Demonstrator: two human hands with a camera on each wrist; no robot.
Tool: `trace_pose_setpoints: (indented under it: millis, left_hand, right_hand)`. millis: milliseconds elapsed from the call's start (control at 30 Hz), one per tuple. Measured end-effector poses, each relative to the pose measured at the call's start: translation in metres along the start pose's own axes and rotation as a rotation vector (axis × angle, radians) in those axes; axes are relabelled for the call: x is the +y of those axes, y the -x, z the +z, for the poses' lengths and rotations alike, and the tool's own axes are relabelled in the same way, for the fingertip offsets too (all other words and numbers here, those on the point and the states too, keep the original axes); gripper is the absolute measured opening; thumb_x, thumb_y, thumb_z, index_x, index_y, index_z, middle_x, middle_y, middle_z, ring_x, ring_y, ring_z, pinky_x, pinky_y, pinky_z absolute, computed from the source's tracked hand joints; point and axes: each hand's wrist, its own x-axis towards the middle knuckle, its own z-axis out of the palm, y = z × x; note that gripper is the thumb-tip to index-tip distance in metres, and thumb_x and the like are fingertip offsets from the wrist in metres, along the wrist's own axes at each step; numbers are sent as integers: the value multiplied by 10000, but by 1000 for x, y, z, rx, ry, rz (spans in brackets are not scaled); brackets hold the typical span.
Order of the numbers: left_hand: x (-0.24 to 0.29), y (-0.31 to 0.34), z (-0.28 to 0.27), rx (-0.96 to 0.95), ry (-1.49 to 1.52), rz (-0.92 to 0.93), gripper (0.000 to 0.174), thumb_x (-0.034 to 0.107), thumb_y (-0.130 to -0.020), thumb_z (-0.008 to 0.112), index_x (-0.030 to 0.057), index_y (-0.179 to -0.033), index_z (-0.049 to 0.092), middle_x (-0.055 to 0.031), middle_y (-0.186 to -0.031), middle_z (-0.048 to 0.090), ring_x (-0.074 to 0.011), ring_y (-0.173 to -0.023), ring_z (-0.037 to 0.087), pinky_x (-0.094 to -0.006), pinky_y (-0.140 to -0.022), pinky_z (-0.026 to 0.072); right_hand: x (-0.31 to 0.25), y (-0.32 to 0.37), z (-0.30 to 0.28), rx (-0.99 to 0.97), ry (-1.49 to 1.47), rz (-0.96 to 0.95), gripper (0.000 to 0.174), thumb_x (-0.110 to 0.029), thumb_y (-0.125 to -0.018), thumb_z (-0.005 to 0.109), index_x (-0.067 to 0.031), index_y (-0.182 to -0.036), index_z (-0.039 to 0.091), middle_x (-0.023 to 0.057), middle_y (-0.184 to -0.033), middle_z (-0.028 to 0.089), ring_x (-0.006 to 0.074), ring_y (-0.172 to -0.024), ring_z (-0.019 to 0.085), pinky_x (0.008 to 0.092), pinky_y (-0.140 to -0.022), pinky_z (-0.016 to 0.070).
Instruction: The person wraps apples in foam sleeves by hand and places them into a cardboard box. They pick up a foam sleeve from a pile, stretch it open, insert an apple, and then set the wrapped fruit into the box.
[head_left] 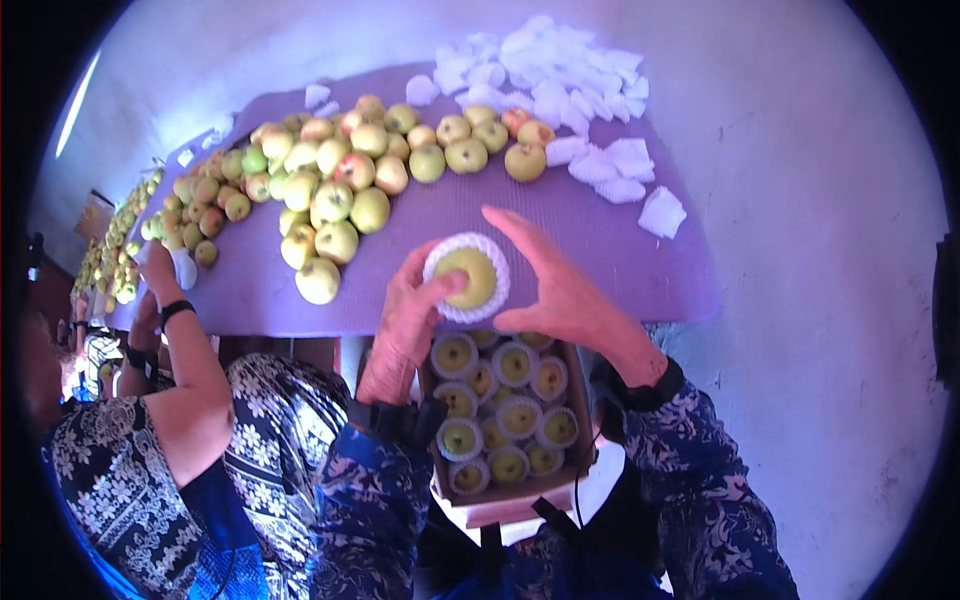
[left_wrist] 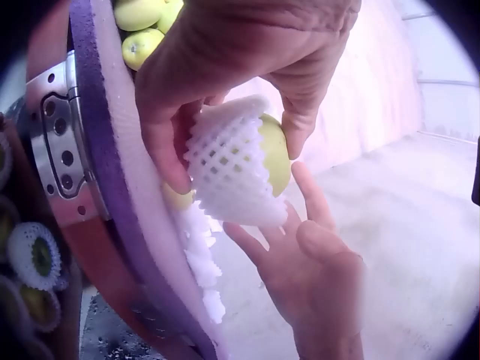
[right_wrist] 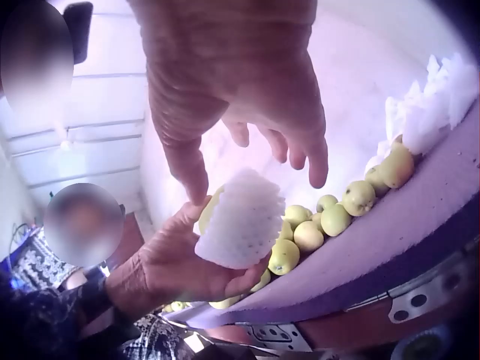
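Observation:
A yellow-green apple (head_left: 478, 279) sits in a white foam net (head_left: 441, 262) above the front edge of the purple table. My left hand (head_left: 404, 318) grips it, thumb across the apple's bare face. In the left wrist view the net (left_wrist: 229, 161) covers most of the apple (left_wrist: 276, 156). To its right, my right hand (head_left: 572, 297) is spread, fingers and thumb apart, holding nothing. The right wrist view has the right hand (right_wrist: 240, 90) above the netted apple, with the left hand (right_wrist: 176, 259) beneath it.
Many loose apples (head_left: 332, 202) lie on the purple table (head_left: 560, 270), with a pile of white foam nets (head_left: 560, 65) at the back. Below the table edge stands a carton (head_left: 500, 500) of netted apples. Another person (head_left: 180, 420) is at the left, reaching toward the apples.

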Motion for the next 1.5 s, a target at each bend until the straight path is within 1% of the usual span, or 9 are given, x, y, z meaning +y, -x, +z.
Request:
trace_pose_setpoints:
  millis: [67,167,467,800,900,933,1067,1167,1500]
  left_hand:
    - [8,2,6,-1,1,-21,665,169,-739,747,-24,-1306,457,-114,-1153,591,-195,-1038,598,-305,-876,491]
    - [-2,2,2,-35,9,-56,650,171,-752,739,-26,-1303,457,-117,-1148,589,-198,-1043,596,-305,-866,491]
    - [-5,3,5,-79,-49,-52,655,222,-769,731,-34,-1302,449,-119,-1141,580,-202,-1027,598,-321,-852,503]
    - [1,8,-7,-107,-232,-63,686,322,-771,763,-17,-1293,477,-113,-1106,595,-182,-1020,587,-311,-852,493]
    - [6,5,-30,8,-245,72,614,345,-803,752,-7,-1254,530,-102,-1094,605,-160,-1010,586,-314,-852,486]
    - [9,5,-32,89,-135,160,452,313,-863,703,0,-1172,598,-80,-1021,633,-136,-929,609,-293,-793,506]
    - [16,8,-41,224,17,245,282,244,-911,644,16,-1075,645,-39,-822,646,-121,-734,626,-249,-658,530]
    - [18,9,-47,124,-38,248,256,217,-910,637,19,-1072,646,-33,-795,645,-112,-713,621,-243,-651,520]
    - [10,58,-13,150,-205,214,194,143,-937,562,9,-1052,643,-19,-757,616,-95,-694,581,-233,-629,474]
  right_hand:
    - [-10,0,3,57,109,-95,1057,-135,-589,822,-142,-1483,257,253,-1457,303,448,-1321,338,472,-1105,302]
    - [-1,1,27,77,220,-94,1032,-108,-580,819,-139,-1468,295,262,-1426,330,448,-1293,370,467,-1067,352]
    - [4,-4,41,160,407,-160,906,-97,-626,788,-128,-1422,357,163,-1204,464,359,-1119,500,438,-903,490]
    - [4,1,49,149,271,-49,749,-66,-610,752,-41,-1287,433,183,-1219,460,375,-1148,478,417,-976,423]
    - [-2,14,47,161,251,-46,738,-56,-606,746,-36,-1276,438,183,-1212,459,372,-1153,478,409,-980,415]
    - [-9,22,46,151,255,-49,737,-53,-604,745,-34,-1274,439,183,-1210,458,372,-1155,478,409,-981,413]
    - [-17,55,58,91,218,7,747,-44,-592,748,-32,-1272,439,184,-1200,456,372,-1153,479,410,-993,405]
    - [1,70,75,65,186,60,751,-39,-588,748,-41,-1273,441,184,-1200,452,375,-1152,479,409,-1004,401]
    - [73,121,156,-122,211,256,743,-58,-605,762,-58,-1268,426,181,-1244,431,390,-1206,443,439,-997,437]
